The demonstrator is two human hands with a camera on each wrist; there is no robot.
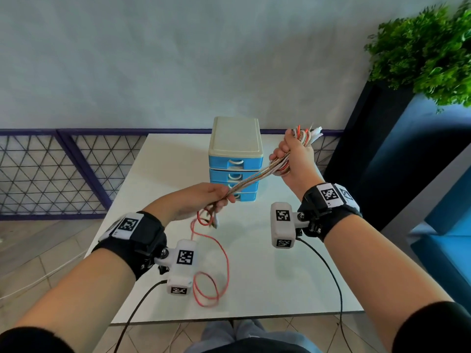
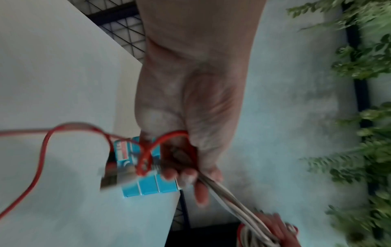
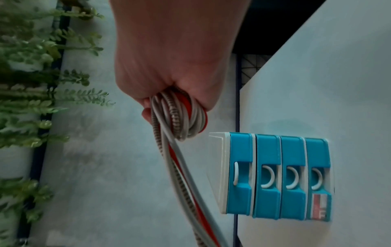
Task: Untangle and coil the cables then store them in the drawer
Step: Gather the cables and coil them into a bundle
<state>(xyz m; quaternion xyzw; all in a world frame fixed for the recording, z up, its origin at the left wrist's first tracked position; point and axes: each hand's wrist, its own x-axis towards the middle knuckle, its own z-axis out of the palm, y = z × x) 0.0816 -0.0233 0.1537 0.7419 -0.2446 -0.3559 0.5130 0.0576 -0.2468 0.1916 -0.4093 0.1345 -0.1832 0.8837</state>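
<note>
A bundle of cables (image 1: 257,175), white, red and braided, stretches taut between my two hands above the white table (image 1: 158,179). My right hand (image 1: 295,159) is raised and grips the coiled part of the bundle (image 3: 180,117), with plug ends sticking out above the fist. My left hand (image 1: 204,200) pinches the straight strands lower down (image 2: 213,185). A loose red cable (image 1: 219,253) hangs from the left hand and loops on the table (image 2: 42,160). The blue drawer unit (image 1: 235,159) with a cream top stands behind the hands, all its drawers shut (image 3: 279,177).
A green plant (image 1: 428,52) on a dark stand is at the right, beside a blue seat. A purple mesh fence (image 1: 51,171) runs behind the table. Black leads trail from both wrist cameras over the table's near edge.
</note>
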